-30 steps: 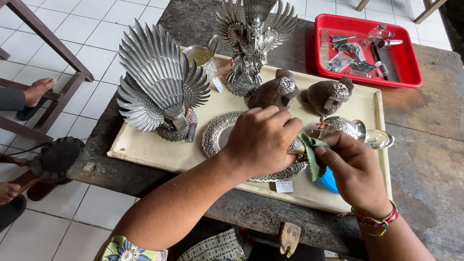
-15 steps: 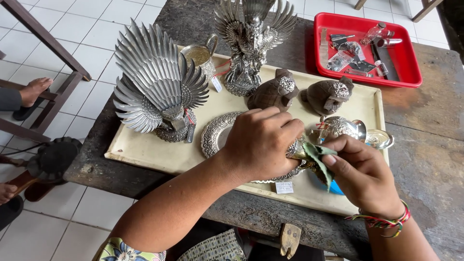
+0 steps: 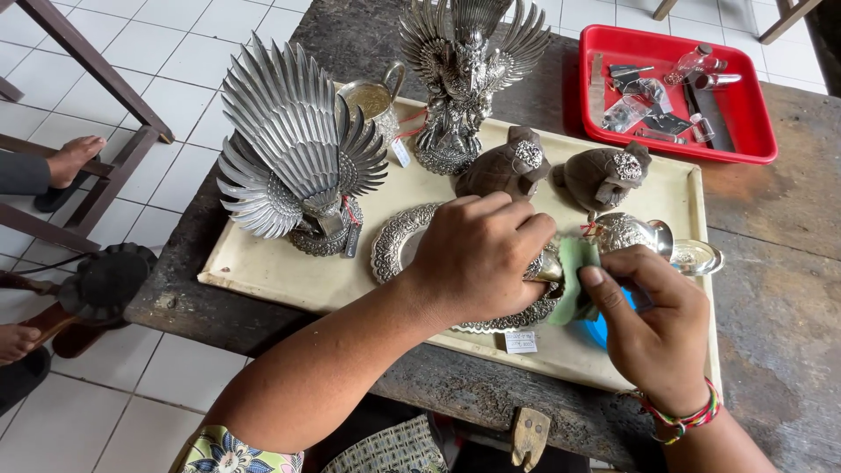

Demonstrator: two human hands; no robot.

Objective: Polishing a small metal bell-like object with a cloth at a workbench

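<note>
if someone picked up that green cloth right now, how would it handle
The green cloth would probably be floppy: it bends over the metal piece where the right hand pinches it. Likely light too, since it is thin. It should grip easily rather than slip, as the soft fabric folds under the fingers.

You have a green cloth (image 3: 574, 278) with blue beneath it pressed to an embossed silver plate (image 3: 399, 238), all on a cream tray (image 3: 289, 278). Beside it stand silver feathered figures (image 3: 293, 149), two brown turtles (image 3: 504, 166) with silver filigree heads, and a red tray (image 3: 753, 114). Your counter (image 3: 788, 289) is dark, weathered wood; your wristband (image 3: 683, 416) is red, green and yellow.
</note>
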